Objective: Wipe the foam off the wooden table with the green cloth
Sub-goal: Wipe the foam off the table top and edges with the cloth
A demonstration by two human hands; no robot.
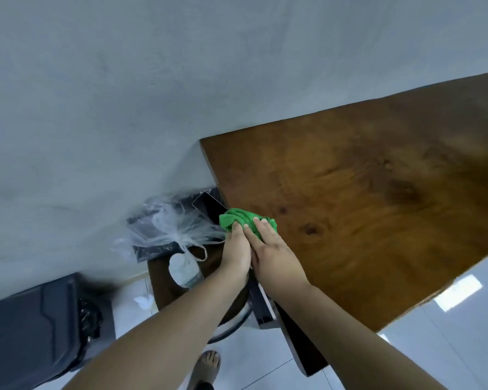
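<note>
The green cloth [238, 218] is bunched at the left edge of the wooden table [364, 198], partly hanging over that edge. My left hand [237, 249] grips the cloth's left side, just off the table edge. My right hand [273, 251] lies on the cloth with its fingers pressed flat on top. The two hands touch side by side. I see no white foam on the brown tabletop; the wood looks glossy.
Left of the table stands a low round stool [164, 282] carrying a clear plastic bag [175, 229] and a plastic bottle [183, 270]. A dark case [34, 327] sits on the floor at lower left. A grey wall rises behind. My sandalled foot [207, 364] is below.
</note>
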